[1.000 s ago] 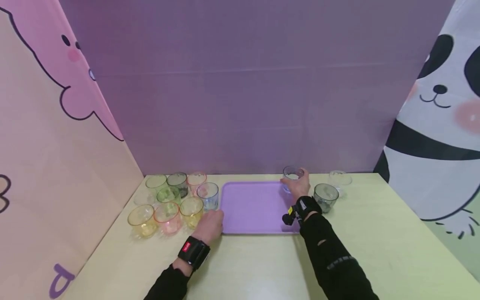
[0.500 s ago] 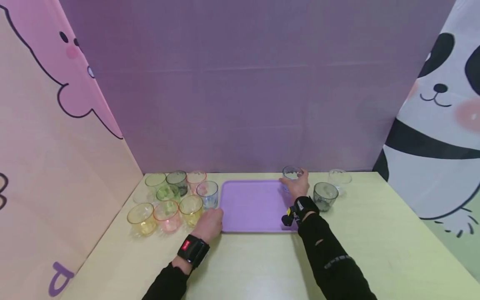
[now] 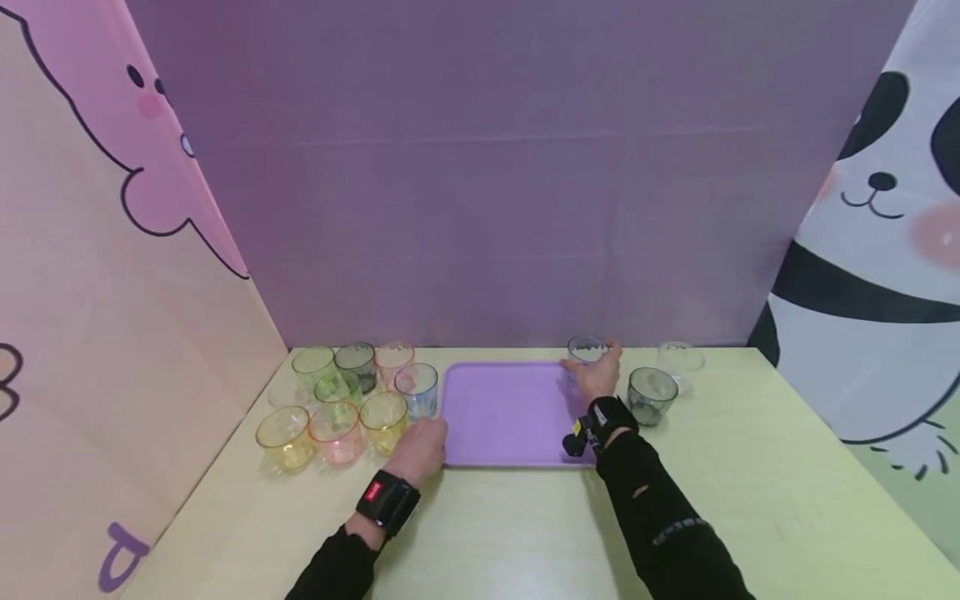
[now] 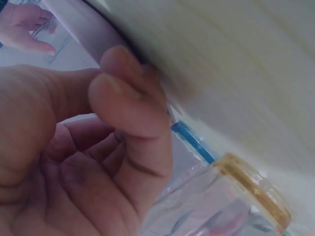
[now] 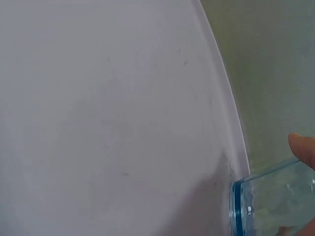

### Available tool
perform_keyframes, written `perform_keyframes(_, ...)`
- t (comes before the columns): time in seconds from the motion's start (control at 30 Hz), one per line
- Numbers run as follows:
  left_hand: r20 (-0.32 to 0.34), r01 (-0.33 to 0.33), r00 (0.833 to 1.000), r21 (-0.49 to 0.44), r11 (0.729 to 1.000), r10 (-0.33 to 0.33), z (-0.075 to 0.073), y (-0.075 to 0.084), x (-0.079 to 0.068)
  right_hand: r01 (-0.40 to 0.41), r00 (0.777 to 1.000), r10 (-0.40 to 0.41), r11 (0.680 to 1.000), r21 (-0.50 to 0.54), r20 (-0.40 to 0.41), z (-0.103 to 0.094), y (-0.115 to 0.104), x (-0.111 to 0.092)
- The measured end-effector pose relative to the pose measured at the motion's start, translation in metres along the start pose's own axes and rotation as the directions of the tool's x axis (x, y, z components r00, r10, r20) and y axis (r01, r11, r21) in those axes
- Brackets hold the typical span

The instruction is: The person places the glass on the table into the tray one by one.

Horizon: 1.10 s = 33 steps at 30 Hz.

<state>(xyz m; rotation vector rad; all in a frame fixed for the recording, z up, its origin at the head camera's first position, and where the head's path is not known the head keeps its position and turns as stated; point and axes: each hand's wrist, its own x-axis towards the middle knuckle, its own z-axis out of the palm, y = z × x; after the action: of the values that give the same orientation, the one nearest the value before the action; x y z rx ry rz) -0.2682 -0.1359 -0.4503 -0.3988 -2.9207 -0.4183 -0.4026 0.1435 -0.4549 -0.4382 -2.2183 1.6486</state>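
At the left edge of a purple tray (image 3: pixel 510 417), my left hand (image 3: pixel 420 450) has its fingers curled and seems to pinch the rim; in the left wrist view the hand (image 4: pixel 113 128) partly covers that edge. My right hand (image 3: pixel 597 373) is at the tray's far right corner, thumb and fingers spread around a clear bluish glass (image 3: pixel 587 348). In the right wrist view, the thumb (image 5: pixel 302 149) lies by the side of this glass (image 5: pixel 275 196), whose base meets the tray rim. Whether it stands on the rim or beside it, I cannot tell.
Left of the tray stand several glasses: a blue one (image 3: pixel 416 390), a yellow one (image 3: pixel 384 422), a pink one (image 3: pixel 335 435), a green one (image 3: pixel 337 387) and others. On the right are a grey glass (image 3: pixel 651 395) and a clear one (image 3: pixel 681 358). A purple backdrop (image 3: pixel 480 208) closes the back.
My right hand's fingers have loosened and spread away from the bluish glass, which stays in place. The left hand and the tray show no clear movement.
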Motion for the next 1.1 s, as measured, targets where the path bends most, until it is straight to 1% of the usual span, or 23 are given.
perform_keyframes(0.2, 0.000, -0.001, 1.000, -0.006, 1.000, 0.001, 0.000, 0.000, -0.001, 0.005, 1.000, -0.005, 1.000, -0.018, -0.001, -0.002, -0.008, -0.007)
perform_keyframes(0.37, -0.001, -0.005, 1.000, -0.005, 1.000, 0.005, 0.001, 0.000, -0.001, 0.024, 0.999, -0.023, 1.000, 0.004, -0.027, -0.004, -0.012, -0.013)
perform_keyframes(0.47, -0.008, -0.007, 1.000, -0.002, 1.000, 0.007, 0.001, 0.000, -0.002, 0.039, 0.999, -0.039, 0.999, 0.005, -0.018, -0.006, -0.015, -0.017)
perform_keyframes(0.57, -0.026, -0.021, 0.999, 0.004, 1.000, 0.021, 0.001, -0.001, -0.002, 0.062, 0.998, -0.061, 0.998, 0.017, -0.022, -0.007, -0.018, -0.019)
perform_keyframes(0.63, -0.032, -0.026, 0.999, 0.002, 1.000, 0.026, 0.001, -0.001, -0.002, 0.080, 0.996, -0.079, 0.996, 0.045, -0.031, -0.009, -0.020, -0.021)
perform_keyframes(0.7, -0.031, -0.026, 0.999, -0.001, 1.000, 0.026, 0.001, -0.001, -0.002, 0.112, 0.993, -0.109, 0.990, 0.083, -0.039, -0.011, -0.023, -0.024)
perform_keyframes(0.8, -0.027, -0.023, 0.999, -0.006, 1.000, 0.023, 0.002, -0.002, -0.002, 0.151, 0.989, -0.148, 0.981, 0.118, -0.032, -0.016, -0.026, -0.029)
perform_keyframes(0.9, -0.028, -0.025, 0.999, 0.001, 1.000, 0.025, 0.003, -0.002, -0.002, 0.190, 0.982, -0.188, 0.973, 0.130, -0.026, -0.021, -0.030, -0.034)
perform_keyframes(1.1, -0.031, -0.024, 0.999, 0.007, 1.000, 0.025, 0.004, -0.002, -0.002, 0.236, 0.971, -0.238, 0.961, 0.145, -0.003, -0.036, -0.036, -0.041)
